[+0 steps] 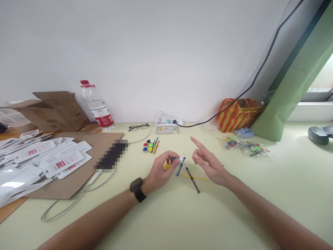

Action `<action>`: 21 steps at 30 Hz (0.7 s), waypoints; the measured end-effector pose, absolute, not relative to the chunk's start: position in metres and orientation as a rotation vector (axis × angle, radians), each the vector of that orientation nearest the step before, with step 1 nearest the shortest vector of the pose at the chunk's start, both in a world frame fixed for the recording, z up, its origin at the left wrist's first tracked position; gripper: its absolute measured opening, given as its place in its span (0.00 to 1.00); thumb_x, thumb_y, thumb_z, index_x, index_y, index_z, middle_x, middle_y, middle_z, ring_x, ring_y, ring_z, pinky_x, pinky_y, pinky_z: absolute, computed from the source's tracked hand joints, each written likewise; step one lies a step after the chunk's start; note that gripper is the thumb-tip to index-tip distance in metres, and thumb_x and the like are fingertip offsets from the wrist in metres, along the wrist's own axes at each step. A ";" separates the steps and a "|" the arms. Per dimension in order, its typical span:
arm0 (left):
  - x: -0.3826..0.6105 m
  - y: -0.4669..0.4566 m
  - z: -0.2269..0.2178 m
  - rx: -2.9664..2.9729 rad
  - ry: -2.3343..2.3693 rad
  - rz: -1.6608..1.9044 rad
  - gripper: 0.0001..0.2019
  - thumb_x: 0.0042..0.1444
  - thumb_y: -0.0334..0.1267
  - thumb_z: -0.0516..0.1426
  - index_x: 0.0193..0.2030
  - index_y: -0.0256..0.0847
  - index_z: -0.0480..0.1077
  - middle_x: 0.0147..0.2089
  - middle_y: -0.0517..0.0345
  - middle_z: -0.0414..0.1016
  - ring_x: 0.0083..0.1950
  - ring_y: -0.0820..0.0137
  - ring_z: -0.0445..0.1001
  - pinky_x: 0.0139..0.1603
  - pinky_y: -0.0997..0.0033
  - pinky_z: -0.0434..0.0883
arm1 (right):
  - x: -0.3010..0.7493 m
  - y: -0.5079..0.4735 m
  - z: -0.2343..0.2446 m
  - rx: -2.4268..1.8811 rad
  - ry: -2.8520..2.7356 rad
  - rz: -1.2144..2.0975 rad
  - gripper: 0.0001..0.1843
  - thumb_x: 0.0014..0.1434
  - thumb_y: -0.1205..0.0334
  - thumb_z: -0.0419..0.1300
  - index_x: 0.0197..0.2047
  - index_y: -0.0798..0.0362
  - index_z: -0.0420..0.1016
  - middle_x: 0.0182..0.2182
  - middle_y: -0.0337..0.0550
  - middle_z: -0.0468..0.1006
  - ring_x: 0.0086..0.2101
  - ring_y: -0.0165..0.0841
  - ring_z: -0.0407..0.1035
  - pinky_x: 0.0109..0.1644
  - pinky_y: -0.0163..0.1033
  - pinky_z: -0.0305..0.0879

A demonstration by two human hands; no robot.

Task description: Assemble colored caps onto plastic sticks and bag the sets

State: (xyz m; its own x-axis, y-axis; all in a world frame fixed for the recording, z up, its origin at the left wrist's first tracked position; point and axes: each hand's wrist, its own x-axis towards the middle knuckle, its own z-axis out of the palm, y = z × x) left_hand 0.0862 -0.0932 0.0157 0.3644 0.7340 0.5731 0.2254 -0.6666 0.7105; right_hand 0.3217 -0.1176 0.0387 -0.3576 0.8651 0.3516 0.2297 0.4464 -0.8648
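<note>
My left hand (163, 168), with a dark watch on the wrist, pinches a small white and blue plastic piece (180, 160) between thumb and fingertips. A blue plastic arrow (179, 169) slants just beside those fingertips; whether it touches the piece I cannot tell. Something yellow (167, 166) shows under the curled fingers. My right hand (209, 165) hovers to the right, index finger stretched out and thumb apart, with nothing visible in it. Below it, a black arrow (195, 184) lies across a yellow arrow (201, 179). A green arrow (191, 167) is partly hidden by the right hand.
Behind my hands lie several coloured discs (150, 145) and thin arrows (155, 146). Bagged plastic parts (256, 148) are at right. A power strip (166, 122), glasses (139, 127) and bottle (100, 111) stand near the wall. Cardboard (69, 189) with white tags (65, 163) covers the left.
</note>
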 end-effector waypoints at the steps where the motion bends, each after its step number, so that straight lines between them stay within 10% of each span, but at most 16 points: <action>1: 0.086 -0.093 0.016 2.104 0.832 1.272 0.05 0.68 0.39 0.58 0.47 0.43 0.73 0.42 0.54 0.78 0.37 0.69 0.72 0.40 0.66 0.69 | 0.322 -0.117 0.039 -0.924 -1.841 0.906 0.36 0.73 0.47 0.49 0.79 0.42 0.40 0.32 0.39 0.63 0.33 0.35 0.59 0.38 0.40 0.60; 15: 0.086 -0.094 0.016 2.095 0.826 1.262 0.04 0.67 0.37 0.58 0.46 0.42 0.73 0.43 0.54 0.78 0.38 0.69 0.71 0.40 0.67 0.69 | 0.326 -0.119 0.033 -0.930 -1.922 0.648 0.33 0.72 0.56 0.52 0.77 0.41 0.48 0.31 0.37 0.67 0.27 0.32 0.57 0.30 0.39 0.56; 21: 0.086 -0.093 0.013 2.094 0.815 1.309 0.03 0.67 0.35 0.58 0.46 0.42 0.72 0.43 0.55 0.77 0.37 0.71 0.71 0.40 0.67 0.68 | 0.318 -0.115 0.036 -0.982 -1.569 1.126 0.41 0.65 0.54 0.60 0.77 0.43 0.47 0.29 0.35 0.66 0.26 0.31 0.56 0.29 0.37 0.53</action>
State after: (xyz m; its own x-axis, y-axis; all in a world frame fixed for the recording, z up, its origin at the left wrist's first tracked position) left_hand 0.0863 -0.0925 0.0133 0.3469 0.7278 0.5916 0.2096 -0.6750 0.7074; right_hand 0.3180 -0.1147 0.0363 -0.2401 0.9426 0.2321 0.0819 0.2579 -0.9627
